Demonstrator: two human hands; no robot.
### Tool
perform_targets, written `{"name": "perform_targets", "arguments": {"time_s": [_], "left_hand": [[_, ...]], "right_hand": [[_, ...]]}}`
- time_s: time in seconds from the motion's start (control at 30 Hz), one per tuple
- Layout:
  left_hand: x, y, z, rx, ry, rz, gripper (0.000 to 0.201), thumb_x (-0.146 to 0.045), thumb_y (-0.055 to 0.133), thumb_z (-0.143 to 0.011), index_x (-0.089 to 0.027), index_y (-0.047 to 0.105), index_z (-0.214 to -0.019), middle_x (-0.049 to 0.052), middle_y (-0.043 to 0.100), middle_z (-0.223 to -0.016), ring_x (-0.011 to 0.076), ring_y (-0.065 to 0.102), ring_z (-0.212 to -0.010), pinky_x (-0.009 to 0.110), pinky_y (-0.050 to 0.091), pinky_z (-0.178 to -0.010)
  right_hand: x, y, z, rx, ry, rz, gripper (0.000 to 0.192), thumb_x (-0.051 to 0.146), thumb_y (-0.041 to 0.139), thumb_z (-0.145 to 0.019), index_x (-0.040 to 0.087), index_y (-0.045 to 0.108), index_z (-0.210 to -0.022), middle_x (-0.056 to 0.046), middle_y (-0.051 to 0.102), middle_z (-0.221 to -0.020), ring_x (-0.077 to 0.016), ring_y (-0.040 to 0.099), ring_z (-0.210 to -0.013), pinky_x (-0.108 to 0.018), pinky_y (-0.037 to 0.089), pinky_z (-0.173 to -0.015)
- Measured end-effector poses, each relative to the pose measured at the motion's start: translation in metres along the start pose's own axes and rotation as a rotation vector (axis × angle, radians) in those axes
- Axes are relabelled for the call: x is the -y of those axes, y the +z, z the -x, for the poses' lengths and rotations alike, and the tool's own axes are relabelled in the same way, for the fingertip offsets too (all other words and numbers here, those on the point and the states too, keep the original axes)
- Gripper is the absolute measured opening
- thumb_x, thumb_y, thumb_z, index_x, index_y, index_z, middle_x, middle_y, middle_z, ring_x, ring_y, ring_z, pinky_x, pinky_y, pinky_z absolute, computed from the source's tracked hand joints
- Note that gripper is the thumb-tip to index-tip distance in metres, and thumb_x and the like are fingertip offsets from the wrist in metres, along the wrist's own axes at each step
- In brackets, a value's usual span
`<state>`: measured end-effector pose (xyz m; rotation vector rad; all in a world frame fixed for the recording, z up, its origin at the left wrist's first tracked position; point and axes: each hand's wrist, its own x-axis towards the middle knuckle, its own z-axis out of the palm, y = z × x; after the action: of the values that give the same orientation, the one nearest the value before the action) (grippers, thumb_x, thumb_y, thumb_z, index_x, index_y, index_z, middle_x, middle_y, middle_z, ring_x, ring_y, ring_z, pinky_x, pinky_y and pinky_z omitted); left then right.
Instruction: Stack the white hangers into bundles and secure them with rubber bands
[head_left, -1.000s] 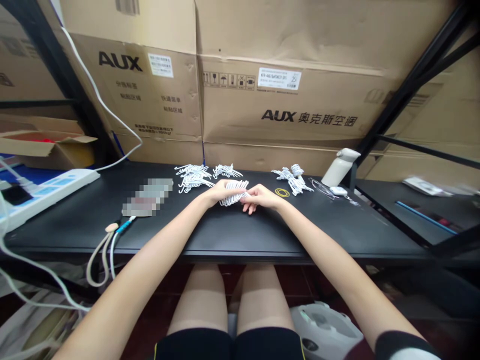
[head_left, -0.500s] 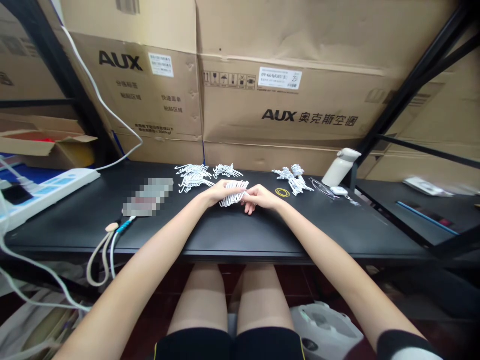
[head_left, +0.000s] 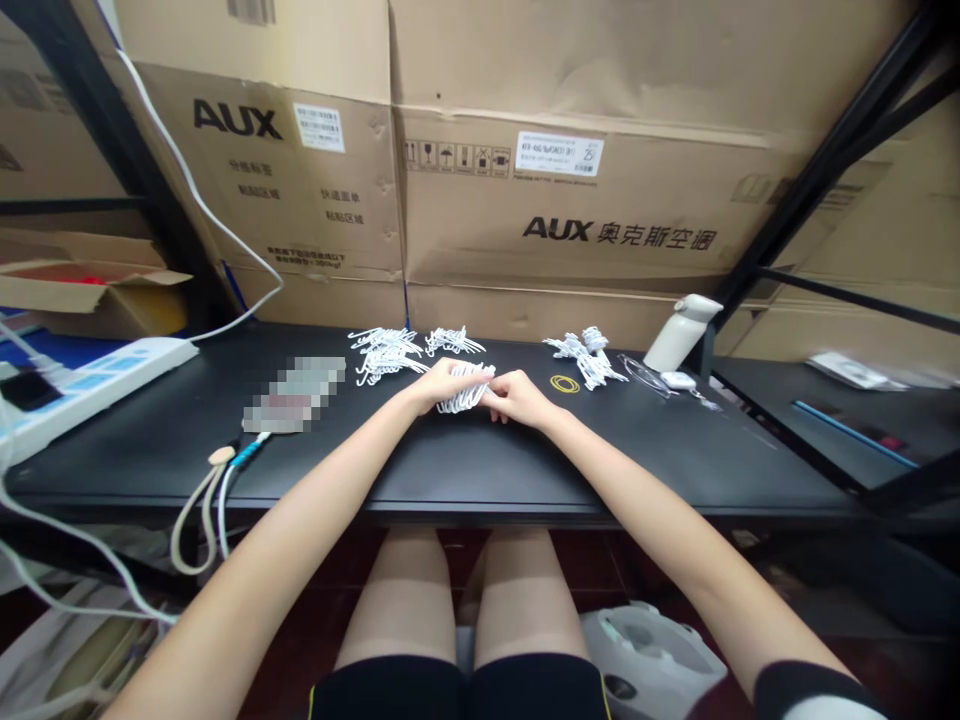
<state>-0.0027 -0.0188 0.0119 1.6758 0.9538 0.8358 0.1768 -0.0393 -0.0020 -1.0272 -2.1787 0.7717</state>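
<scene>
Wht bundle (head_left: 463, 398) is being clasped in L hand (head_left: 437, 382), over desk (head_left: 480, 470). R hand (head_left: 521, 399) is being held half-curled at bundle's R end; whether anything's being pinched there isn't being shown. Wht hooks (head_left: 384, 352) are being borne by desk behind L hand, yellow bands (head_left: 565, 384) nr R hand.

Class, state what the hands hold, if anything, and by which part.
The left hand holds a white bundle by its left side, thumb across it; the right hand is at its right end, grip unclear.
</scene>
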Motion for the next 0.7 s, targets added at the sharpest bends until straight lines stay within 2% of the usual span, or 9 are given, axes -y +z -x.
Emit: {"name": "perform_targets", "arguments": {"time_s": [0.2, 0.5, 0.7], "left_hand": [[0.0016, -0.0002, -0.0017, -0.014, 0.042, -0.016, 0.039, -0.049, 0.071, -0.067, -0.011, 0.067, -0.074, 0.002, 0.062, -0.065, 0.0118, 0.054, -0.058, 0.022, 0.039, -0.053], [0.0013, -0.0048, 0.0013, 0.144, 0.058, 0.071, 0.034, -0.037, 0.077, -0.064, -0.013, 0.068, -0.086, 0.005, 0.068, -0.078, 0.0152, 0.062, -0.070, 0.026, 0.047, -0.065], [0.0042, -0.0061, -0.0015, 0.144, 0.056, 0.089, 0.036, -0.035, 0.077, -0.064, -0.012, 0.069, -0.090, 0.006, 0.069, -0.082, 0.0158, 0.063, -0.072, 0.027, 0.048, -0.068]], "right_hand": [[-0.0011, 0.0021, -0.0007, -0.038, -0.038, 0.027, 0.032, 0.031, 0.055, -0.083, 0.013, 0.059, -0.058, 0.000, 0.062, -0.051, -0.0091, 0.055, -0.041, -0.018, 0.043, -0.048], [-0.0040, 0.0036, -0.0010, 0.013, -0.058, -0.004, 0.022, 0.023, 0.051, -0.081, 0.012, 0.067, -0.072, 0.002, 0.059, -0.049, -0.0089, 0.053, -0.037, -0.019, 0.043, -0.046], [-0.0032, 0.0032, -0.0015, -0.001, -0.039, -0.028, 0.021, 0.024, 0.053, -0.080, 0.012, 0.067, -0.069, 0.002, 0.058, -0.047, -0.0093, 0.053, -0.037, -0.019, 0.043, -0.046]]}}
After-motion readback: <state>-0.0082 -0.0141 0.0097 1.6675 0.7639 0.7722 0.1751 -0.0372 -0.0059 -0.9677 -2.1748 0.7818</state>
